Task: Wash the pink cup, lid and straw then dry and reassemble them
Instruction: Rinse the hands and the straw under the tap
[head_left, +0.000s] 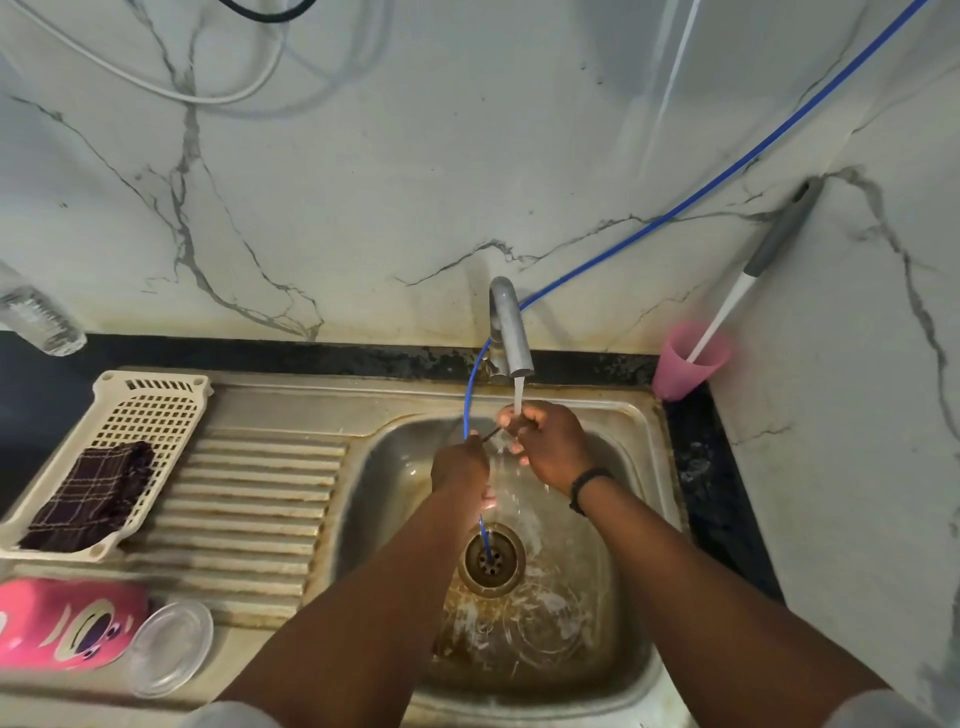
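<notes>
With the right hand (550, 447) gripping the straw (506, 452) under the tap's stream (518, 397), the left hand's (460, 465) fingers should work the thin brush (491, 433) they pinch fully through.

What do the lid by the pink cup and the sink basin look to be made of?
The lid looks like clear, glossy plastic: the draining board shows through it. The sink basin looks like stainless steel, dulled and brown-stained around the drain, with a metallic sheen on its walls.
</notes>
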